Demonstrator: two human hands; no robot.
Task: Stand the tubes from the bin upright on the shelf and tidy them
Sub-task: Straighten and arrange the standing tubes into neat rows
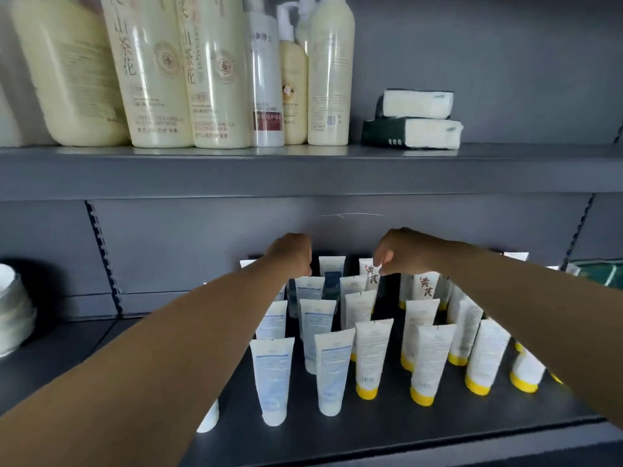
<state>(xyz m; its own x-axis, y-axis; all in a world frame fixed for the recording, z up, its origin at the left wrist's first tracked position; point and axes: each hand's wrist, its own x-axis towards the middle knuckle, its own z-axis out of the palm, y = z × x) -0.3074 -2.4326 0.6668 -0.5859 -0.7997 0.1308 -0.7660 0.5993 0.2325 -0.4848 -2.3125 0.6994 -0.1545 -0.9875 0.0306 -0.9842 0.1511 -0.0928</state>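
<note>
Several white tubes stand cap-down in rows on the dark lower shelf (371,429); those on the left have white caps (273,382), those on the right yellow caps (367,358). Both my arms reach to the back rows. My right hand (401,252) pinches the top edge of a tube printed with dark characters (370,277). My left hand (291,252) has its fingers curled, just over the top of a white tube (308,288) and beside a dark blue tube (332,284). Whether it holds anything is hidden.
The upper shelf (303,170) carries tall cream bottles (155,69) and two stacked sponge-like packs (414,119). A stack of white bowls (13,308) sits at the lower shelf's left end. A green pack (600,273) lies at the far right.
</note>
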